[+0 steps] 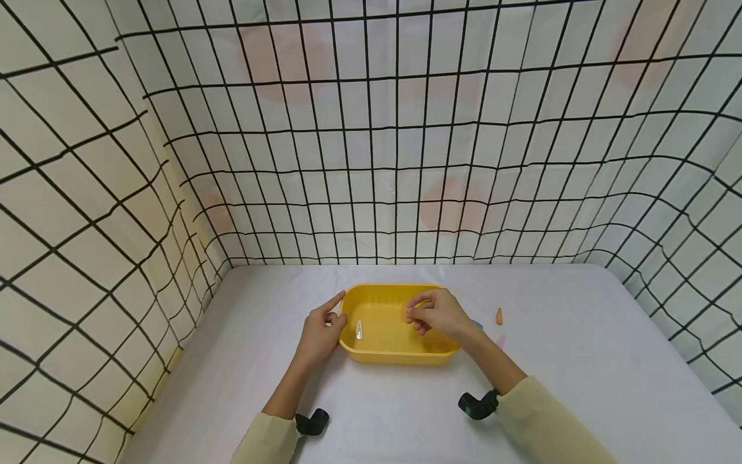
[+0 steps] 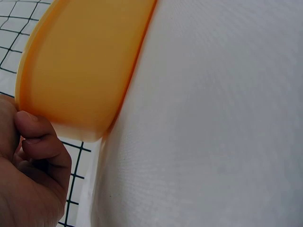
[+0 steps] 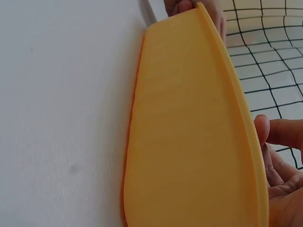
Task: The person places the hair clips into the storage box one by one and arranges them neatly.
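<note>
A yellow tray (image 1: 400, 357) stands on the white table, with a small pale clip-like piece (image 1: 359, 330) lying inside at its left. My left hand (image 1: 320, 332) grips the tray's left rim, thumb at the edge; in the left wrist view the fingers of that hand (image 2: 35, 165) are curled beside the tray's end (image 2: 80, 71). Over the right half of the tray, my right hand (image 1: 437, 314) pinches a small orange piece (image 1: 406, 314), mostly covered by the fingers. The right wrist view has this hand (image 3: 281, 161) behind the tray's long wall (image 3: 189, 123), which hides the tray's inside.
Right of the tray lie a small orange piece (image 1: 499, 316), a pink piece (image 1: 501, 340) partly behind my forearm, and a blue piece (image 1: 478, 324) by the tray's edge. Black wire mesh (image 1: 397, 167) stands along the back and sides of the table.
</note>
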Available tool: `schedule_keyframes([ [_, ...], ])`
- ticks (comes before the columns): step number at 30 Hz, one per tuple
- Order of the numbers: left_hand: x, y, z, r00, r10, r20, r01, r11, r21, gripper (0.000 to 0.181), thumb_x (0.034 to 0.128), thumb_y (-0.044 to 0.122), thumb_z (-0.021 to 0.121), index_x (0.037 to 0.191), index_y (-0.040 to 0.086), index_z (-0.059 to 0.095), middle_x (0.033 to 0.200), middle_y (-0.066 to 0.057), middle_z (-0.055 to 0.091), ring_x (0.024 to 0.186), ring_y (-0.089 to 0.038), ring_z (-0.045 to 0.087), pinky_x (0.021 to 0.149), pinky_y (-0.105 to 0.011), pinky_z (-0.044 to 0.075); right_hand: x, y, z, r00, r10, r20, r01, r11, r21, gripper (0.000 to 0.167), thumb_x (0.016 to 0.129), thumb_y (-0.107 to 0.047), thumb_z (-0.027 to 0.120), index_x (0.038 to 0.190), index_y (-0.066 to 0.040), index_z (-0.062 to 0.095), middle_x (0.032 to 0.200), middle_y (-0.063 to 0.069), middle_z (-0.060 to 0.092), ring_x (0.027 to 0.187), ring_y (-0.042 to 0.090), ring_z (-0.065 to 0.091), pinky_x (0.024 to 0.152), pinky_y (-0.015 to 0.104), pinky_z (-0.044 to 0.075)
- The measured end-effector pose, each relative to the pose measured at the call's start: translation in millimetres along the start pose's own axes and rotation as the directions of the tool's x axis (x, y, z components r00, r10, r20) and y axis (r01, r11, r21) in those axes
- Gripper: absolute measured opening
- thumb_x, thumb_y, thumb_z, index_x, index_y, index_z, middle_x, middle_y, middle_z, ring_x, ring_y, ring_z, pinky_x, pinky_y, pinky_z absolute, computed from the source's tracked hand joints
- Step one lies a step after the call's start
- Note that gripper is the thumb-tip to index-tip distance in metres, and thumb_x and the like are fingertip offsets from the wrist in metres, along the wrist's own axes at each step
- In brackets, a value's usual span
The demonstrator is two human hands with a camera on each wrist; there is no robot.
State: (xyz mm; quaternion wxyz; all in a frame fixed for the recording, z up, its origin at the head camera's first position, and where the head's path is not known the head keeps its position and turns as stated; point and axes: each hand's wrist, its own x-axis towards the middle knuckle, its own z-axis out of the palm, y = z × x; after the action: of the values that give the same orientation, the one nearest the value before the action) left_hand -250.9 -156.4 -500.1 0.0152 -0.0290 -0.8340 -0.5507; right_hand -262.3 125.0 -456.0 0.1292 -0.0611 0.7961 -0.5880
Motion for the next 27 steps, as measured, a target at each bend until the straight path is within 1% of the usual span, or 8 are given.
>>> schedule_keyframes([
  [3, -0.3, 0.8, 0.5, 1.0, 0.006, 0.002, -0.006, 1.0, -0.002, 0.053, 0.0983, 0.019, 0.061, 0.151, 0.021, 0.054, 0.057, 0.001, 0.047, 0.041, -0.014, 0.04, 0.042, -0.021, 0.038, 3.9, -0.9, 9.4, 1.0, 0.016, -0.008, -0.016, 1.0, -0.007, 0.017, 0.093, -0.009, 0.074, 0.106, 0.002, 0.072, 0.089, 0.02, 0.077, 0.063, 0.021, 0.068, 0.062, 0.03, 0.062],
  [6, -0.4, 1.4, 0.8, 1.0, 0.007, 0.002, -0.007, 1.0, -0.002, 0.054, 0.0984, 0.018, 0.062, 0.151, 0.021, 0.054, 0.057, 0.001, 0.047, 0.04, -0.013, 0.04, 0.042, -0.021, 0.038, 6.7, -3.0, 18.2, 0.999, 0.043, -0.016, -0.044, 0.999, -0.015, 0.015, 0.092, -0.01, 0.075, 0.104, -0.001, 0.073, 0.087, 0.016, 0.077, 0.063, 0.022, 0.068, 0.063, 0.029, 0.061],
  [8, -0.3, 1.5, 0.8, 1.0, 0.008, 0.002, -0.008, 1.0, 0.0, 0.054, 0.0984, 0.018, 0.062, 0.151, 0.021, 0.054, 0.057, 0.001, 0.047, 0.041, -0.014, 0.04, 0.042, -0.021, 0.038, 8.6, -3.8, 23.2, 0.999, 0.052, -0.013, -0.053, 0.998, -0.022, 0.014, 0.093, -0.011, 0.075, 0.104, -0.002, 0.073, 0.087, 0.015, 0.077, 0.062, 0.021, 0.068, 0.063, 0.029, 0.061],
  [13, 0.3, 1.0, -0.3, 1.0, 0.013, 0.0, -0.013, 1.0, 0.009, 0.054, 0.0981, 0.02, 0.062, 0.151, 0.02, 0.054, 0.057, 0.001, 0.047, 0.042, -0.014, 0.04, 0.042, -0.022, 0.039, 11.8, -6.9, 33.0, 0.998, 0.057, 0.006, -0.057, 0.998, -0.023, 0.014, 0.093, -0.011, 0.074, 0.103, -0.002, 0.073, 0.088, 0.016, 0.077, 0.06, 0.018, 0.066, 0.063, 0.028, 0.061],
  [18, 1.3, 1.8, -0.1, 1.0, 0.023, -0.006, -0.023, 1.0, 0.006, 0.054, 0.0981, 0.02, 0.061, 0.152, 0.02, 0.054, 0.057, 0.001, 0.046, 0.041, -0.014, 0.041, 0.041, -0.021, 0.038, 17.7, -8.4, 42.2, 0.998, 0.066, 0.006, -0.066, 0.997, -0.041, 0.012, 0.094, -0.012, 0.073, 0.102, -0.002, 0.074, 0.083, 0.011, 0.076, 0.06, 0.017, 0.066, 0.061, 0.026, 0.06],
  [21, 0.7, 2.6, 0.2, 1.0, 0.014, -0.006, -0.013, 1.0, 0.004, 0.054, 0.0984, 0.019, 0.062, 0.151, 0.021, 0.054, 0.057, 0.001, 0.046, 0.04, -0.014, 0.041, 0.041, -0.021, 0.038, 21.9, -8.2, 48.1, 0.997, 0.076, 0.009, -0.075, 0.996, -0.049, 0.009, 0.094, -0.009, 0.073, 0.099, -0.002, 0.074, 0.08, 0.009, 0.075, 0.059, 0.016, 0.066, 0.059, 0.025, 0.059],
  [27, -0.8, 3.9, 0.8, 1.0, -0.011, -0.006, 0.011, 1.0, 0.011, 0.054, 0.0982, 0.018, 0.063, 0.151, 0.021, 0.054, 0.057, 0.0, 0.046, 0.042, -0.014, 0.04, 0.042, -0.021, 0.038, 27.7, -5.0, 60.0, 0.994, 0.105, 0.039, -0.101, 0.991, -0.089, 0.007, 0.094, -0.006, 0.07, 0.095, -0.002, 0.075, 0.078, 0.009, 0.074, 0.057, 0.015, 0.064, 0.057, 0.025, 0.058],
])
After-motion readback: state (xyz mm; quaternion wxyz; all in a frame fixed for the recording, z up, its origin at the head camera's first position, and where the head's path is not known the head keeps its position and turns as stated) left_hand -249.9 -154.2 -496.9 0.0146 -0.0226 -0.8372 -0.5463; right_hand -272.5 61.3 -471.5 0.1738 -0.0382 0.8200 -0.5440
